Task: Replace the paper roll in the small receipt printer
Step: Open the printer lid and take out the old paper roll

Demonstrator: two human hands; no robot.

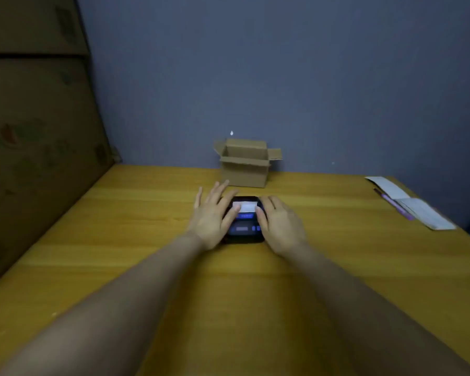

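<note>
A small black receipt printer [245, 229] lies flat on the wooden table [147, 213], with a strip of white paper [247, 206] showing across its far end. My left hand [214, 214] rests on the printer's left side, thumb lying over the paper's left end and fingers spread toward the box. My right hand [279, 223] covers the printer's right side, thumb near the paper's right end. Both hands press on the printer from either side. The frame is blurred, so I cannot tell whether the lid is raised.
An open cardboard box [244, 166] stands just behind the printer against the blue-grey wall. At the table's right edge lie white papers [415, 204] and a purple pen [394, 203]. Large cardboard sheets [38, 131] lean along the left side.
</note>
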